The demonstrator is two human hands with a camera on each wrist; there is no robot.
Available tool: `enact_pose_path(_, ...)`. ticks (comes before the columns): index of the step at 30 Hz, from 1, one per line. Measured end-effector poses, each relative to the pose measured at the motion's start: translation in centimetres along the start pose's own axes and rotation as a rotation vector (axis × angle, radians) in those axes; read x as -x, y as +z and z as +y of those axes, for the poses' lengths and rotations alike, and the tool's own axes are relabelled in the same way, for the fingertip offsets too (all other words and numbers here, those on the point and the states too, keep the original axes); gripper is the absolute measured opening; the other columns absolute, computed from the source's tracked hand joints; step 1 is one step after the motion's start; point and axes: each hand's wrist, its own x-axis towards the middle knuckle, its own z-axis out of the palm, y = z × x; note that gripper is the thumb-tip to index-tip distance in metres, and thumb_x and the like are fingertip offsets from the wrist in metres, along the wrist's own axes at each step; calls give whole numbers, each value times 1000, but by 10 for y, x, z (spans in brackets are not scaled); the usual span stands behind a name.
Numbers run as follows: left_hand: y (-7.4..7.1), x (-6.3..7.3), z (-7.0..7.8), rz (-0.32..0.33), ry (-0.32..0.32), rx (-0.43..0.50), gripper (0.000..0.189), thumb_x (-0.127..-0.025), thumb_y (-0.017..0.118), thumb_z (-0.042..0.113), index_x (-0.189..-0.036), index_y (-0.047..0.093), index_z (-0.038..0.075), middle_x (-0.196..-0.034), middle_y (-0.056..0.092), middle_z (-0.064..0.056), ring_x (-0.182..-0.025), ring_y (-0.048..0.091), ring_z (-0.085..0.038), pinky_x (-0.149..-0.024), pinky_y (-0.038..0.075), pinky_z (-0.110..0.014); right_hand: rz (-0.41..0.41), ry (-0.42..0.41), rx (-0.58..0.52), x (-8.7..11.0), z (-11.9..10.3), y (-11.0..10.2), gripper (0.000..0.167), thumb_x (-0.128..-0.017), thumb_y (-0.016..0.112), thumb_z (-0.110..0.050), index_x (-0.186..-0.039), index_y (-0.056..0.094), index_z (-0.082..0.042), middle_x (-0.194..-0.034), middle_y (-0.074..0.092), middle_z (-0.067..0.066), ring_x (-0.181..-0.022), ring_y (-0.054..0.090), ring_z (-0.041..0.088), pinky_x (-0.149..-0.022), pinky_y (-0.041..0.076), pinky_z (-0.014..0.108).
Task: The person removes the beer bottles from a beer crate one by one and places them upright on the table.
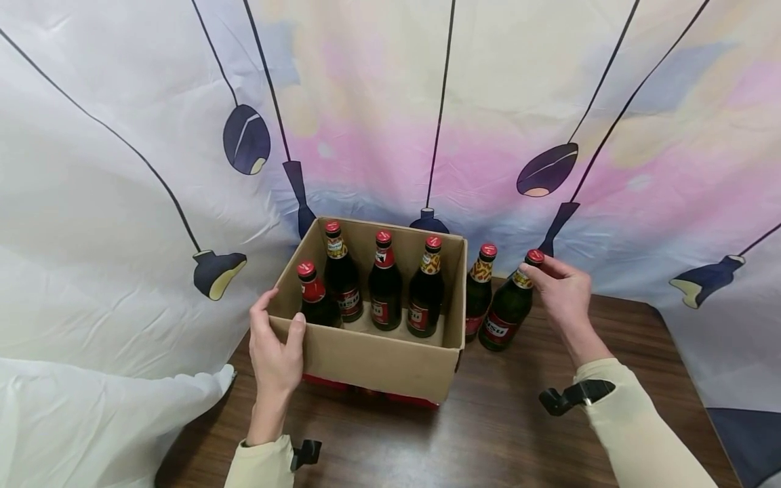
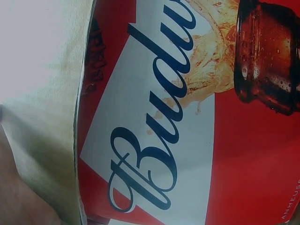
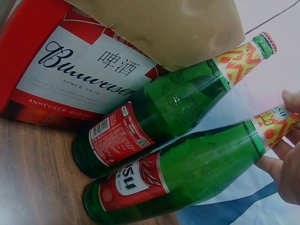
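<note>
An open cardboard beer box (image 1: 378,356) holds several dark green beer bottles with red caps, among them a front-left bottle (image 1: 320,308) and a right-hand one (image 1: 426,291). My left hand (image 1: 276,352) grips the box's near left corner, thumb over the front flap and fingers outside the left edge. Two more bottles stand outside, right of the box. With my right hand (image 1: 564,291) I pinch the neck of the outer beer bottle (image 3: 206,159), which leans slightly. Its neighbour, another beer bottle (image 3: 164,108), stands between it and the box.
The box stands on a dark wood table (image 1: 506,420), its red printed side (image 2: 253,154) facing out below the flap. A patterned cloth (image 1: 378,122) with drawn lamps hangs right behind the table. White fabric (image 1: 91,413) bulges over the left edge.
</note>
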Motion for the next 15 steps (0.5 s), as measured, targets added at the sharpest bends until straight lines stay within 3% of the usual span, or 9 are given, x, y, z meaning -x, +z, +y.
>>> enact_pose_path(10,0,0,-1,-3,10,8,60,-94,62,19,-149,48,0,-151,54,-22,-136,52,-38,-111,36,-61,7,-25,54,7,-2,2,48,-89,85,-26,-131,75,-5,-89,69,-23,-90,63,4,-72,55,14)
enact_pose_path(15,0,0,-1,-1,6,10,60,-94,62,19,-149,48,1,-152,54,-21,-137,51,-37,-112,36,-62,-78,7,140,6,-8,-5,57,-91,83,-32,-139,69,-6,-93,66,-25,-97,61,1,-77,52,15)
